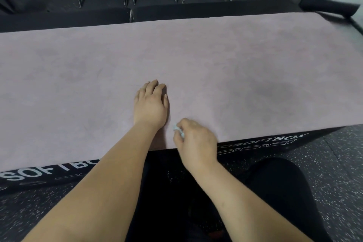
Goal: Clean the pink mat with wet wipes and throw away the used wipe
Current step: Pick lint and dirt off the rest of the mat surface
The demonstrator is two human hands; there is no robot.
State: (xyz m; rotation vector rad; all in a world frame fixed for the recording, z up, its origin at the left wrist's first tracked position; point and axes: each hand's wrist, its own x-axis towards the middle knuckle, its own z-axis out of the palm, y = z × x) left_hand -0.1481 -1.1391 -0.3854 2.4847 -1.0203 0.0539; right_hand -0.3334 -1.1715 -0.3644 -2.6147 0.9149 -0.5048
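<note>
1 pink mat [216, 55] lies on a black box [275, 143] lettered SOFTBOX, its long axis running left to right across the view and rising slightly to the right. 2 hands are over it. The left hand [150, 104] rests palm down on the mat, released, fingers pointing away from the person. The right hand [196, 141] is clenched around 1 crumpled white wipe [177, 130], touching the mat just inside its near edge. That edge follows the box's front. Bare mat stretches to both sides. 1 dark roll [330, 8] lies beyond the far right corner.
</note>
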